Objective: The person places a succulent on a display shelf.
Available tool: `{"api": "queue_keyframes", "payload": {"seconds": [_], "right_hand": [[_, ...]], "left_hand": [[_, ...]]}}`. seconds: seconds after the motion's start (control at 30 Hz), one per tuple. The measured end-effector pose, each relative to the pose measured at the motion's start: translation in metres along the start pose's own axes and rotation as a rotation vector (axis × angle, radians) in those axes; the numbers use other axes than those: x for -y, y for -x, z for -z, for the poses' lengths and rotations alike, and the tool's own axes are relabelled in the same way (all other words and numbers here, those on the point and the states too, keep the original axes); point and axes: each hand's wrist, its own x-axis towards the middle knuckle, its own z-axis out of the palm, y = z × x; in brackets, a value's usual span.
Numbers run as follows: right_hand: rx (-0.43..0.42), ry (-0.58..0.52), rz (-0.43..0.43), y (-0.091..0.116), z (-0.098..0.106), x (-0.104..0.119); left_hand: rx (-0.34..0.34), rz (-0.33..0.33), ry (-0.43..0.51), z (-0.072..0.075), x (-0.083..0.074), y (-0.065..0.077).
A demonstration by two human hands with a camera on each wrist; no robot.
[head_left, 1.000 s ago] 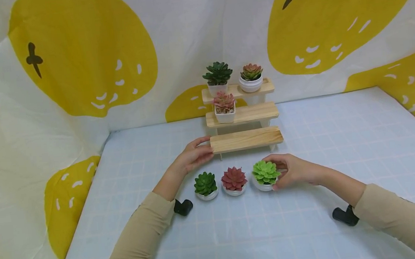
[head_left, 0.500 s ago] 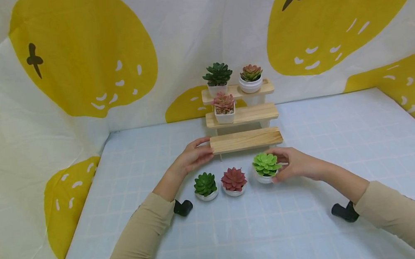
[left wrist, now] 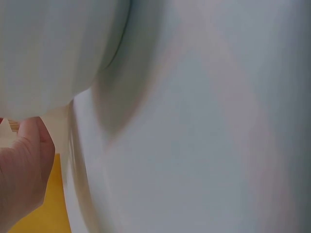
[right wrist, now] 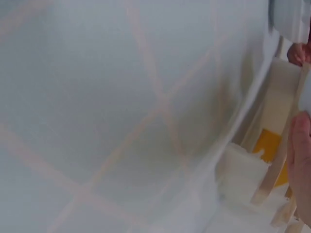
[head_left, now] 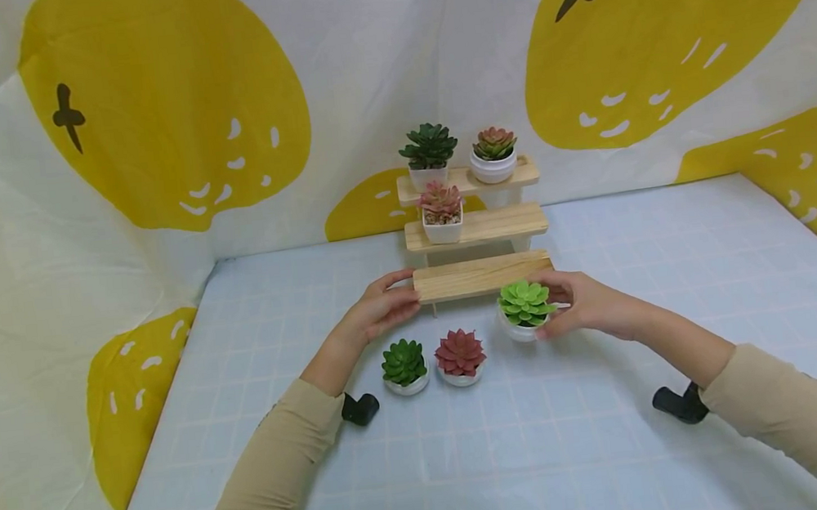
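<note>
My right hand [head_left: 591, 307] holds a light green potted succulent [head_left: 525, 303] by the right side of its white round pot. The pot hangs off the table, just in front of the lowest step's right end. My left hand [head_left: 377, 309] pinches the left end of the lowest step of a wooden tiered stand [head_left: 470, 279], thumb in front and fingers behind. On the table before the stand sit a dark green succulent [head_left: 404, 360] and a red succulent [head_left: 461, 353], both in white pots. The right wrist view catches only part of the right hand [right wrist: 300, 170].
The top step carries a dark green succulent [head_left: 429, 146] and a reddish-green one [head_left: 494, 144]. A pink succulent [head_left: 441, 202] stands at the middle step's left. Behind rises a white cloth [head_left: 375, 61] with yellow fruit shapes. Close to the left wrist camera looms a white pot [left wrist: 48, 48].
My right hand has lifted the light green succulent from the table and carried it away from me, up to the lowest step. The left hand stays in place on the stand.
</note>
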Motion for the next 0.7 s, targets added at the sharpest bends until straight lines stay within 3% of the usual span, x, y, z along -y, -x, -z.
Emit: {"api": "queue_keyframes", "payload": {"seconds": [0.7], "right_hand": [[-0.122,0.002,-0.019,-0.010,0.026,0.025]], "left_hand": [[0.003,-0.007,-0.004,0.000,0.000,0.000]]}}
